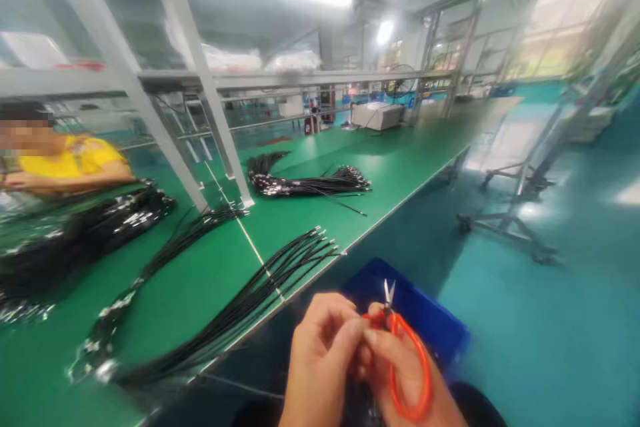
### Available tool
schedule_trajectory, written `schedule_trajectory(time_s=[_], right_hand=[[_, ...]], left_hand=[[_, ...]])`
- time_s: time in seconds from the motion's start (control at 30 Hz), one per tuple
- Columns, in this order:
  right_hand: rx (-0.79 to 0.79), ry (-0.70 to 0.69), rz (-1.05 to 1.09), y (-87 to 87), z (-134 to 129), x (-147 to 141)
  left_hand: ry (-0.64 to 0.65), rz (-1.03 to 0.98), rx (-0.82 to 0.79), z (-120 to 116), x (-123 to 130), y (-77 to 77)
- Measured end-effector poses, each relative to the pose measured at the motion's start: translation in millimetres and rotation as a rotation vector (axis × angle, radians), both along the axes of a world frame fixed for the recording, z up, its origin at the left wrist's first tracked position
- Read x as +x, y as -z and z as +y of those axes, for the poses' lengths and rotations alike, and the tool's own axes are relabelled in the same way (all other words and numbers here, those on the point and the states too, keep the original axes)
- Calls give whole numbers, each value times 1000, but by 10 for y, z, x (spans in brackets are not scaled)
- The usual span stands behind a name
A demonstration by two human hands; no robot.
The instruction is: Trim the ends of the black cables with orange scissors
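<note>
I have both hands close together at the lower middle of my view, below the near edge of the tabletop [305, 215]. The left hand [317, 353] is closed to a narrow pinch, its thumb against the fingers; I can't tell whether anything sits between its fingertips. The right hand [403, 370] holds the scissors [388, 307], with one orange handle loop along the thumb side and the blades pointing away from me, slightly parted. The fingertips of the two hands meet, and that spot is too crowded for me to read.

Just beyond the scissors I see a blue bin [425, 307], lower than the tabletop. To the left, a near bundle of black cables [240, 307] runs along the tabletop's edge, its pale tips fanned out. Behind it lies a second bundle [170, 247], and farther on a folded bundle [310, 187] with one loose strand beside it. At far left I have a blurred dark heap [90, 233], with a person in a yellow top [75, 161] behind it. Metal posts [220, 107] rise from the tabletop, and a white box [377, 116] stands farther along. On the right, a wheeled stand [510, 227] is on the teal floor [550, 347].
</note>
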State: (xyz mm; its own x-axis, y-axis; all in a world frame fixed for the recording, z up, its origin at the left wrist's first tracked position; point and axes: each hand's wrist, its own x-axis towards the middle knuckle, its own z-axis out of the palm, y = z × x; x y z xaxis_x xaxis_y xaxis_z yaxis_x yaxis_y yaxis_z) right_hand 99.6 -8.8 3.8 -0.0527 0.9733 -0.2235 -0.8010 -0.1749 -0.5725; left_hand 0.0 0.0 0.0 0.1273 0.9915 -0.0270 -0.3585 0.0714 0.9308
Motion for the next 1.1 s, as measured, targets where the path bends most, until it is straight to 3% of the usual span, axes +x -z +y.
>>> schedule_trajectory(time_s=[0.17,0.3,0.5,0.57,0.67,0.77,0.83,0.93,1.1], right_hand=[[12,24,-85,-37,-36,41],[-27,45,-126,-50,-27,29],[-18,24,-5,90,12,-19],[-51,10,-1,126,0,-8],[-95,4,-21,118,-18,16],[-67,8,-1,64,-6,13],[-36,14,26,41,11,-4],[-26,14,47,47,19,-21],[-45,40,18,51,4,-16]], left_hand=[[9,-117,-83,45,24,52],[-19,-90,-76,36,31,36],[72,-178,-166,41,-1,11],[-30,-19,-85,48,-68,15],[-246,380,209,50,-186,3],[-276,764,593,45,-248,-34],[-272,950,765,44,-251,-52],[-277,1099,824,46,-255,-50],[-335,1173,754,13,-356,-22]])
